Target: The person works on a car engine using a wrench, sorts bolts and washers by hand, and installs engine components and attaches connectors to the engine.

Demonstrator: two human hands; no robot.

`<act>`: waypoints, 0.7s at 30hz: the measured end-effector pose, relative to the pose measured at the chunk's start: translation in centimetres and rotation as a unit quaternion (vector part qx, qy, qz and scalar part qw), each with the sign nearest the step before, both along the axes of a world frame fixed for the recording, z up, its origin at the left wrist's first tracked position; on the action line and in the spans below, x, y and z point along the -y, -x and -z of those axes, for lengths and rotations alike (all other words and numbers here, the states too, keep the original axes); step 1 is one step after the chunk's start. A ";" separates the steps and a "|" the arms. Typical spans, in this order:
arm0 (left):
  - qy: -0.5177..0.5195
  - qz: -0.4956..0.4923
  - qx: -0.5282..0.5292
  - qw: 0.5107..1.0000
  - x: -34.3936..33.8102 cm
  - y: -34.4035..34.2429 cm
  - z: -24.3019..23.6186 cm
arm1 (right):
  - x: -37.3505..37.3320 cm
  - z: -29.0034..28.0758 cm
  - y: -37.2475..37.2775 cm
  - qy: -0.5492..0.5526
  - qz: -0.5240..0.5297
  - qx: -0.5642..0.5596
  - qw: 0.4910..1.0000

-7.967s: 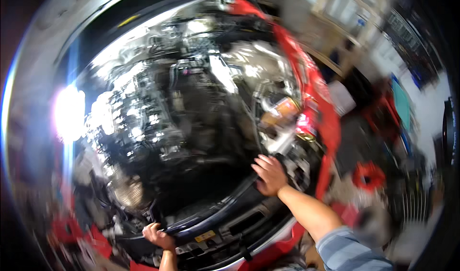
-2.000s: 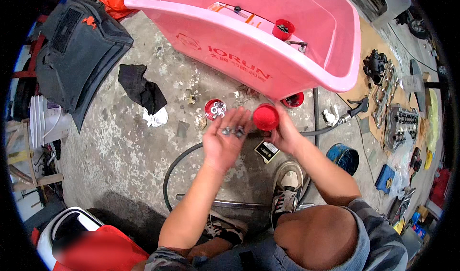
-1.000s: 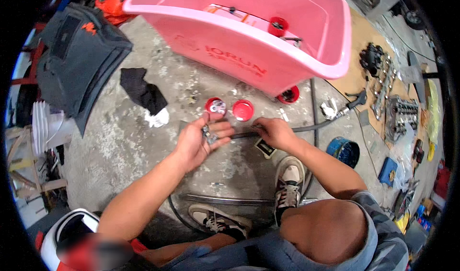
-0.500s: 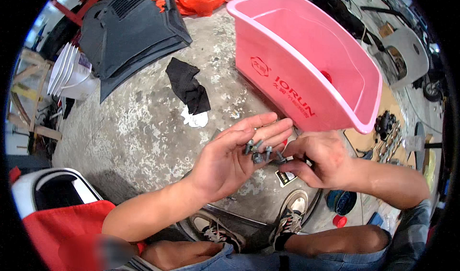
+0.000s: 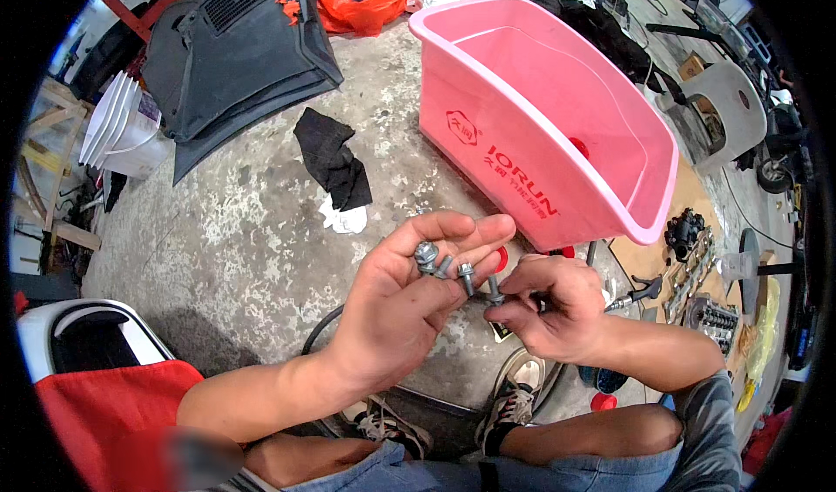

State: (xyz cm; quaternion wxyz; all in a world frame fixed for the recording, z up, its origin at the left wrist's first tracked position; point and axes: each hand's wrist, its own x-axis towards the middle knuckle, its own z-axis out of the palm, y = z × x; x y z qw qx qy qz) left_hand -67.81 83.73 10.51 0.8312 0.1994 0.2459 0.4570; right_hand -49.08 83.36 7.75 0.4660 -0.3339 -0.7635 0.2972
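My left hand (image 5: 387, 292) is held palm up with its fingers curled, cradling several grey metal flange bolts (image 5: 427, 254). Its thumb lies across the palm beside them, and one bolt (image 5: 466, 274) rests out toward the fingertips. Close by on the right, my right hand (image 5: 557, 305) pinches a single flange bolt (image 5: 495, 290) between thumb and fingertips, shank pointing up. Both hands are above the floor, just in front of a large pink plastic tub (image 5: 540, 144). Part of the bolts in the left palm is hidden by the fingers and thumb.
A black cloth (image 5: 333, 161) and white paper (image 5: 342, 218) lie on the stained concrete floor. Dark car panels (image 5: 252, 57) and an orange bag (image 5: 366, 0) are beyond. Engine parts (image 5: 688, 274) rest on cardboard at right. White buckets (image 5: 126, 135) stand at left.
My left thumb has folded inward over the palm and the bolts have shifted among the fingers. The right hand's bolt now stands more upright. The view has shifted slightly.
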 end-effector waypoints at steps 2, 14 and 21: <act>-0.015 0.001 -0.013 1.000 0.1 0.0 0.5 | 0.1 0.3 0.3 -0.001 -0.004 0.002 1.000; -0.239 0.004 -0.087 0.967 0.5 0.8 1.9 | 0.7 0.0 1.3 -0.018 -0.006 0.028 0.999; -0.288 0.021 -0.122 0.950 0.4 1.2 1.3 | 0.5 0.7 1.8 -0.063 -0.003 0.003 0.998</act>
